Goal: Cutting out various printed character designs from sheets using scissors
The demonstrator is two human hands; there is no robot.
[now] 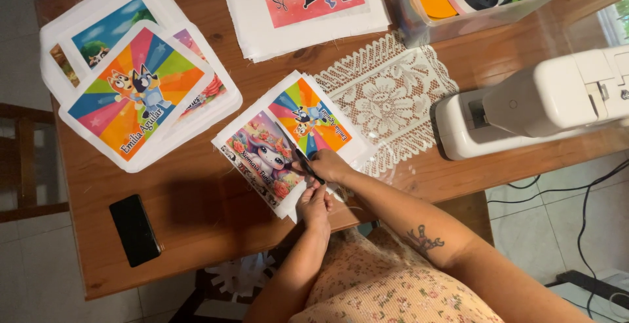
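While the right hand (327, 164) grips dark scissors (308, 167), the printed fabric sheet (265, 156) lies just left of the blades.
Left hand (314, 204) pinches the sheet's near edge at the counter (196, 225) front; blades point up-left.

Soft daylight, mild tabletop glare, sharp

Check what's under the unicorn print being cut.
Under the unicorn print lie more white fabric sheets; a rainbow cartoon print pokes out beside it. Lower sheets' pictures are covered. Right hand holds scissors; left hand grips the edge.
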